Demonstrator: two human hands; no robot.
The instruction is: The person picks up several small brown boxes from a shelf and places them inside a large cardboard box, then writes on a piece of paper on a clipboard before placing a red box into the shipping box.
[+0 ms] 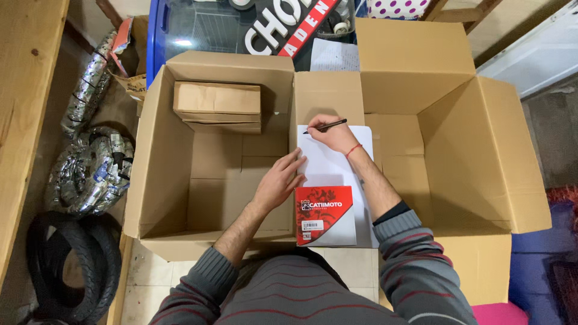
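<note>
My right hand [333, 134] holds a dark pen [326, 126] with its tip at the top left of a white sheet of paper [328, 165]. The sheet rests on the shared edge between two open cardboard boxes. My left hand [280, 179] lies flat with fingers apart, pressing the sheet's left edge. A small red and white packet [325, 215] sits on the near end of the sheet, just below my left hand. A red band circles my right wrist.
The left cardboard box [158, 180] contains stacked brown cartons [218, 106] at its far end. The right cardboard box [481, 144] has nothing inside. Foil-wrapped bundles [90, 168] and black tyres [66, 271] lie at left, beside a wooden bench [24, 108]. A blue crate [158, 36] stands behind.
</note>
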